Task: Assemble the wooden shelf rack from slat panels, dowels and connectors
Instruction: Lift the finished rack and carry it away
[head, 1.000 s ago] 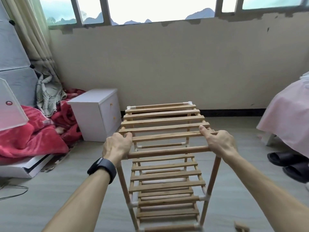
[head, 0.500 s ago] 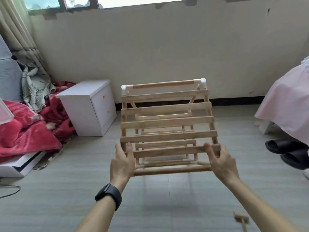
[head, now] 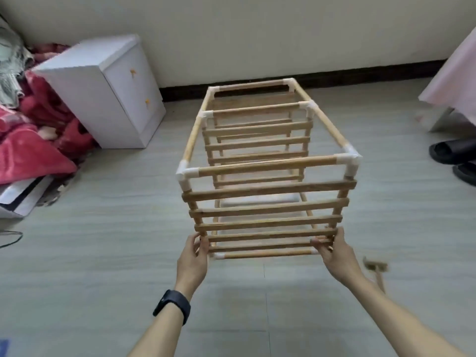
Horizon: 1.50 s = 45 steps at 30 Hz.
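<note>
between the two grips, the wooden shelf rack [head: 268, 194] stretches away toward the wall, slats running from one side to the other. the left grip [head: 192, 257] curls its fingers round the near left post by the lowest slats; the right grip [head: 334, 252] clasps the near right corner likewise. just right of the right grip, a small wooden mallet [head: 375, 268] lies on the floor [head: 103, 279].

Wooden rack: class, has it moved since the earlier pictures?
Yes. The wooden rack has turned from upright onto its side, its far end pointing toward the dark baseboard.
</note>
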Available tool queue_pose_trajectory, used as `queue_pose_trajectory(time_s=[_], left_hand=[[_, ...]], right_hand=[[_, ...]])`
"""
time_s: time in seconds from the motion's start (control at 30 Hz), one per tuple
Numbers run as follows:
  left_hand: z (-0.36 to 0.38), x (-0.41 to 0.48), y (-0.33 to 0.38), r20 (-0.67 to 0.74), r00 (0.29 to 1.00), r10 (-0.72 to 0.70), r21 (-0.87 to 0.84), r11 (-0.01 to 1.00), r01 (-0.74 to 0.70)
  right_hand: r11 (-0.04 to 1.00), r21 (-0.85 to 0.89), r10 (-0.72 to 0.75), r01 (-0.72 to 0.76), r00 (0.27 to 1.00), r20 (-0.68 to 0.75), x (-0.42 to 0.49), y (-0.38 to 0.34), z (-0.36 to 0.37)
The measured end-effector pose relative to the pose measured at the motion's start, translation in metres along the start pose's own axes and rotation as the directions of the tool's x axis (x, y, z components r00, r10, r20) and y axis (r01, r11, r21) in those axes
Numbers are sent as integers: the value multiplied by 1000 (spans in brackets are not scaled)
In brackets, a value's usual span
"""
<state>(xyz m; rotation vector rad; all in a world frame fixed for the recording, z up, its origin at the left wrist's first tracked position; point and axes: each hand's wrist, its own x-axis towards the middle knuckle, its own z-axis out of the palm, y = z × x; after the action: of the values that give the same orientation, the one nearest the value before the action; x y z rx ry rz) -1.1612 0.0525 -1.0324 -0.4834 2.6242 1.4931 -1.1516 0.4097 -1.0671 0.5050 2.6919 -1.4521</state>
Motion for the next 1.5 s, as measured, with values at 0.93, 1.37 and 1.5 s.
queue_pose_trajectory(time_s=[0.93,1.37,1.5], left_hand=[[-87,53,96,-162,987,-4,8,1000,5],[-16,58,131,-223,974,47,337,941,32],[-19,61,126,-242,966,86,305,952,-9]], right_hand=[[989,136,74,-50,981,-178,11,-82,-107],[889,-433,73,-150,979,-190,52,-152,-60],[905,-413,17,-103,978,-206,53,-148,-60]])
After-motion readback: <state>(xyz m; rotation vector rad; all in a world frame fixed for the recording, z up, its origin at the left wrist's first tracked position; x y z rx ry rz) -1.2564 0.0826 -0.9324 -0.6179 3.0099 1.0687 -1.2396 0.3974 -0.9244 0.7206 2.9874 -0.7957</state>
